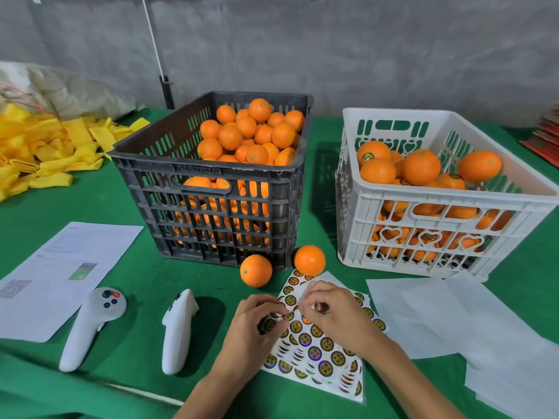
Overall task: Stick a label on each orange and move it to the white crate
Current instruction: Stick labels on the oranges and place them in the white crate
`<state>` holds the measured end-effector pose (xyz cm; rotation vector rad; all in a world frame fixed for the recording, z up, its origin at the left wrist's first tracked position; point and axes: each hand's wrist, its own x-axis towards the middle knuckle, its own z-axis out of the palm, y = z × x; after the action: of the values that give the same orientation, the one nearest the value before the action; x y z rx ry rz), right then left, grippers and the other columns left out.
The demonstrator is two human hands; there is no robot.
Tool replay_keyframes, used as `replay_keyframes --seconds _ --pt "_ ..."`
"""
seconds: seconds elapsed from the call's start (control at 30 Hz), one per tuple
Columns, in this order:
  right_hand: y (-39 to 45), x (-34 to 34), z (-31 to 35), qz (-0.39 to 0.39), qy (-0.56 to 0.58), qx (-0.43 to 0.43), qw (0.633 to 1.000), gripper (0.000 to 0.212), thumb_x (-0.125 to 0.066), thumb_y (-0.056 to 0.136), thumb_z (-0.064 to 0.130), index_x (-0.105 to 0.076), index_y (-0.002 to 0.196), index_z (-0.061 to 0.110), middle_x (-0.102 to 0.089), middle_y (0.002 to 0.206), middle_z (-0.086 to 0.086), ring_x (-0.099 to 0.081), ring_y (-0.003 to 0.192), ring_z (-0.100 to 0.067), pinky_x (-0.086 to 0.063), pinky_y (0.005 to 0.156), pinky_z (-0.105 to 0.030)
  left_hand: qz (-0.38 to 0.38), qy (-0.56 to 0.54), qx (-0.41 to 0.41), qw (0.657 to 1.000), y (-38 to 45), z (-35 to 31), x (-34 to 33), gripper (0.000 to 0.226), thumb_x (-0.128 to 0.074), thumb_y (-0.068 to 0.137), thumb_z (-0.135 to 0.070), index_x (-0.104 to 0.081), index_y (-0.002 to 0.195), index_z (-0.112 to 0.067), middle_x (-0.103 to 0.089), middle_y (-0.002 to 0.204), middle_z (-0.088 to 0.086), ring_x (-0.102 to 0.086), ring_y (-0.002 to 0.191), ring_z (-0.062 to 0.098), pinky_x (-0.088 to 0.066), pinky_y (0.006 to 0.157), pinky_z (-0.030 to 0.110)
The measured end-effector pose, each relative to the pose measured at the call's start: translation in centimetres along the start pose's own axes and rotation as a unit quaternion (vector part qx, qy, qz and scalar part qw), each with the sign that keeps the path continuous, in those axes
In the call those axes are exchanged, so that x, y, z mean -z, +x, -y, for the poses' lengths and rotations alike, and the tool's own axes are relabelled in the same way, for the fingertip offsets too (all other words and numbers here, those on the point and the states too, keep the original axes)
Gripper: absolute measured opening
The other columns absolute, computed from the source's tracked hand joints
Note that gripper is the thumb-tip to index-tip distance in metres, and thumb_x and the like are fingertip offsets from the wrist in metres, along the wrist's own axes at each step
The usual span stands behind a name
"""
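White crate (447,204), right, holds labelled fruit; two oranges (256,270) wait on the tabletop (136,267) beside the label sheet (320,349). Both hands' fingers (311,306) pinch one label: peel slowly, keeping its adhesive untouched.

Green-covered table (99,207) before a grey, mottled wall (363,49); thin white cord (152,37) slanting down it.
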<state>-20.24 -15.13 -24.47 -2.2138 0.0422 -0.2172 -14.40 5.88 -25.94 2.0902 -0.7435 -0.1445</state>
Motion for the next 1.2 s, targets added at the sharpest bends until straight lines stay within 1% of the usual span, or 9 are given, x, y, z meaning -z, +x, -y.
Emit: replay_keyframes --seconds 0.2,0.3,0.43,0.53,0.63,0.83,1.0,1.1,1.2 --pt "0.0 0.1 0.2 -0.015 -0.042 -0.009 0.999 0.015 -0.064 0.097 0.017 -0.069 0.082 0.019 -0.062 0.099 0.012 -0.057 0.079 -0.013 -0.049 0.077 -0.030 0.000 0.002 0.003 1.000 0.2 0.0 -0.1 0.019 -0.075 0.093 -0.038 -0.077 0.111 -0.033 -0.054 0.124 -0.025 -0.042 0.123 -0.009 -0.041 0.102 0.015" --pt "0.7 1.1 0.8 -0.167 -0.037 -0.018 0.985 0.015 -0.063 0.098 0.022 -0.068 0.084 0.018 -0.060 0.097 0.007 -0.060 0.085 -0.008 -0.050 0.077 -0.027 0.003 0.008 0.004 1.000 0.2 0.0 -0.1 0.020 -0.072 0.095 -0.041 -0.077 0.112 -0.034 -0.050 0.126 -0.026 -0.039 0.124 -0.011 -0.043 0.105 0.019" --pt "3.3 3.4 1.6 -0.345 -0.243 0.087 0.902 0.005 -0.066 0.095 0.010 -0.068 0.094 0.005 -0.059 0.105 -0.004 -0.060 0.073 -0.013 -0.052 0.060 -0.024 0.007 0.010 -0.003 1.000 0.2 -0.1 -0.1 0.020 -0.069 0.096 -0.044 -0.076 0.113 -0.036 -0.047 0.125 -0.030 -0.038 0.123 -0.014 -0.042 0.104 0.017" --pt "4.9 3.1 1.2 -0.269 -0.375 0.093 0.882 0.009 -0.069 0.094 0.007 -0.070 0.099 -0.001 -0.061 0.103 -0.010 -0.063 0.071 -0.020 -0.057 0.053 -0.033 0.012 0.021 -0.008 1.000 0.1 0.1 0.0 0.020 -0.068 0.096 -0.046 -0.074 0.113 -0.037 -0.048 0.126 -0.030 -0.038 0.124 -0.012 -0.038 0.101 0.011" --pt "4.4 2.2 0.1 -0.171 -0.399 0.128 0.892 0.014 -0.068 0.095 0.014 -0.072 0.106 0.007 -0.064 0.105 -0.004 -0.065 0.080 -0.018 -0.059 0.065 -0.032 0.022 0.006 -0.001 1.000 0.3 0.5 0.1 0.021 -0.068 0.095 -0.049 -0.072 0.114 -0.040 -0.049 0.125 -0.033 -0.042 0.125 -0.007 -0.039 0.097 0.011" --pt "3.3 2.4 1.1 -0.218 -0.380 0.141 0.888 0.030 -0.051 0.103 0.026 -0.074 0.113 0.009 -0.068 0.116 -0.004 -0.065 0.088 -0.023 -0.057 0.074 -0.036 0.007 -0.024 0.029 0.999 0.4 0.3 0.3 0.028 -0.077 0.090 -0.043 -0.066 0.116 -0.041 -0.052 0.109 -0.035 -0.049 0.109 -0.003 -0.037 0.087 0.010" --pt "-0.5 -0.1 0.7 -0.111 -0.229 0.234 0.938 0.017 -0.063 0.098 0.023 -0.073 0.108 0.015 -0.064 0.110 0.006 -0.060 0.098 -0.011 -0.051 0.081 -0.030 0.003 -0.130 0.069 0.989 0.8 -0.2 0.5 0.011 -0.075 0.095 -0.022 -0.070 0.101 -0.029 -0.054 0.076 -0.011 -0.043 0.066 0.008 -0.036 0.064 0.023" --pt "-1.4 -0.9 0.2 -0.060 -0.199 0.228 0.951 0.028 -0.071 0.095 0.039 -0.074 0.115 0.019 -0.066 0.113 0.010 -0.061 0.104 -0.008 -0.050 0.089 -0.026 -0.008 -0.210 0.092 0.973 1.1 -0.8 1.1 0.009 -0.072 0.098 -0.017 -0.070 0.105 -0.023 -0.064 0.077 0.001 -0.054 0.067 0.012 -0.044 0.062 0.025" --pt "-1.4 -0.8 0.5 -0.060 -0.204 0.233 0.949 0.040 -0.067 0.094 0.052 -0.072 0.120 0.022 -0.064 0.120 0.013 -0.060 0.111 -0.006 -0.049 0.092 -0.024 -0.026 -0.325 0.172 0.929 1.1 -1.4 1.3 0.033 -0.075 0.095 -0.012 -0.061 0.125 -0.017 -0.071 0.086 0.013 -0.068 0.077 0.021 -0.058 0.075 0.029"
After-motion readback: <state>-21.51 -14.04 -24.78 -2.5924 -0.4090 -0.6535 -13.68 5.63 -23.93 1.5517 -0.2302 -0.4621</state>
